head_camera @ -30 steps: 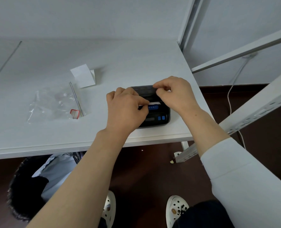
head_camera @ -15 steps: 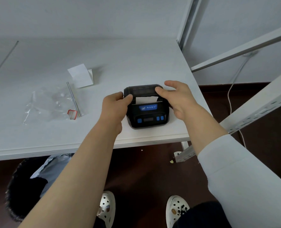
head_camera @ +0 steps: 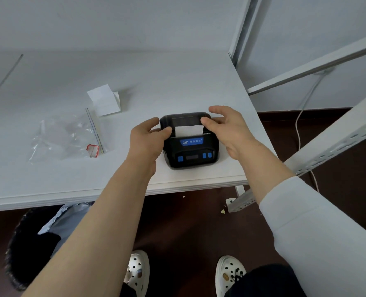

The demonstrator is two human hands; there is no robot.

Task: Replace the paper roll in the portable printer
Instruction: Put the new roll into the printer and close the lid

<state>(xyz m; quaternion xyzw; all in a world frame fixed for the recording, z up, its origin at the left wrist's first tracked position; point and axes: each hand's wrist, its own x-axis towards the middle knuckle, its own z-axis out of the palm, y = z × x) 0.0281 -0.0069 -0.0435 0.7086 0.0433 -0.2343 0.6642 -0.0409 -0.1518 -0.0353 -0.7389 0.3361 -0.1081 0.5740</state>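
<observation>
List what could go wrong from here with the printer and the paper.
1. The printer sits near the table's front edge; a push from either hand could slide it off.
2. The paper strip sticks out of the slot; the right hand beside it could crease or tear it.
3. Whether the cover has latched fully cannot be seen.

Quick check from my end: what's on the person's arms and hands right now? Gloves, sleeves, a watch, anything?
Both hands are bare, with no gloves, rings or watch visible. The left hand leads to a forearm that is uncovered as far as the frame shows. The right hand has a white long sleeve pushed partway up the forearm.
</observation>
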